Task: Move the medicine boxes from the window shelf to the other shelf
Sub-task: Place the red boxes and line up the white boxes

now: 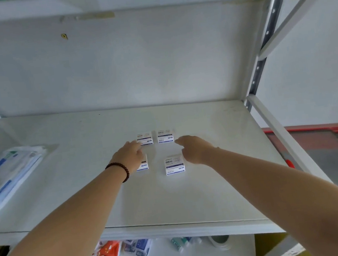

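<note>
So, both hands out over four small medicine boxes mid-shelf.

Left hand fingers touch the back-left box and half-cover the front-left box; right hand hovers relaxed between back-right box and front-right box. Plastic packets sit at the shelf left edge.

two bare forearms come in from the lower edge, with no sleeves showing on either — both are uncovered all the way up to the frame's border. the left hand has a bracelet at its wrist — a single strand of small, dark, round beads, brownish-black, sitting snug. the right hand wears nothing at the wrist, and no rings are discernible on either hand.
</note>
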